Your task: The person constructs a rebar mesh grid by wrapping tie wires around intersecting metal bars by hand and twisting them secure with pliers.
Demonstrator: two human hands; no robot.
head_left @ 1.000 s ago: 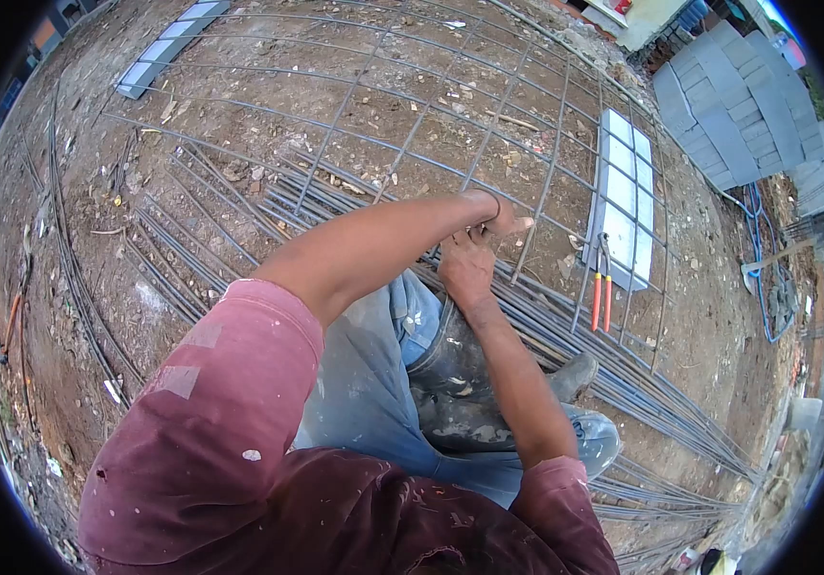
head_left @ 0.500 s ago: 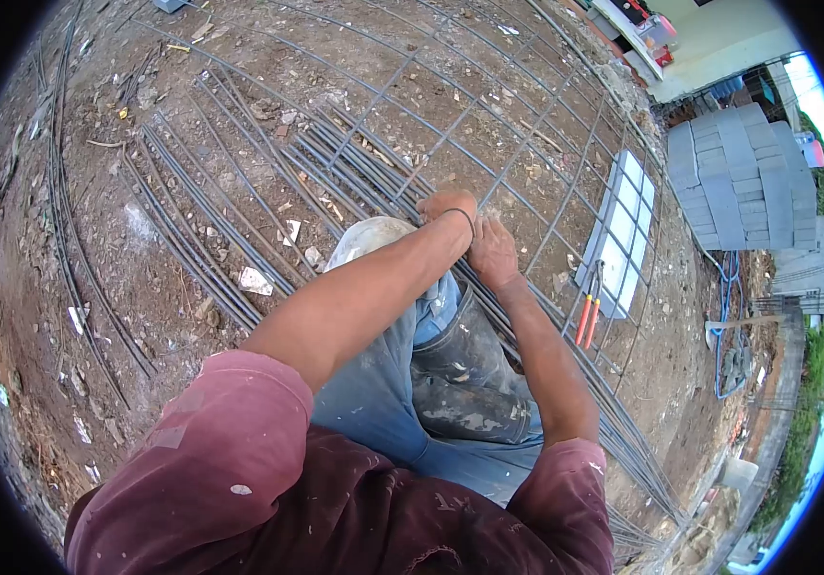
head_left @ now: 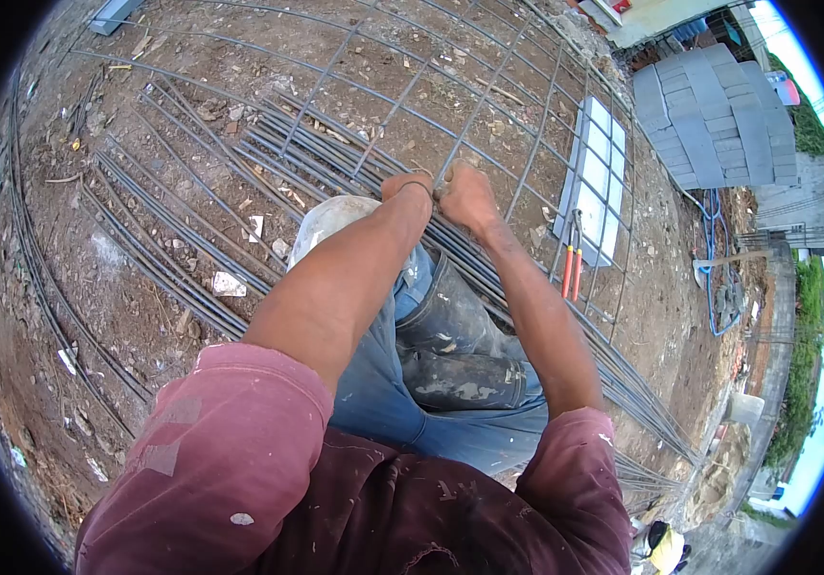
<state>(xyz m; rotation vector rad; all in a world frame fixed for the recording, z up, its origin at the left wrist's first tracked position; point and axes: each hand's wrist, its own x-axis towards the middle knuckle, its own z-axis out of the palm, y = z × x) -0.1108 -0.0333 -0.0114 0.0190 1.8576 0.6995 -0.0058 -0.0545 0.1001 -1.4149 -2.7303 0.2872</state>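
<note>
My left hand [head_left: 406, 185] is at the near edge of a steel rebar mesh [head_left: 410, 108], its fingers mostly hidden behind the wrist, which wears a dark band. Close beside it, my right hand [head_left: 467, 198] is closed, knuckles up, at a mesh bar. Whatever its fingers grip is too small or hidden to name. Beneath the hands runs a bundle of loose rebar rods [head_left: 311, 153]. To the right, pincers with orange-red handles [head_left: 573, 259] rest by a long white board [head_left: 592, 182] under the mesh.
More rods [head_left: 177, 244] lie on the littered dirt to the left. Grey blocks [head_left: 714, 120] are stacked at right, near a blue hose [head_left: 714, 278] and a long-handled tool [head_left: 733, 258]. A pale, stained rounded shape [head_left: 327, 222] sits by my left forearm.
The view has shifted, so the surroundings appear farther left and up. My right hand's fingers, stretched forward before, are now curled, and its wrist has turned. Both hands stay close together at the mesh.
</note>
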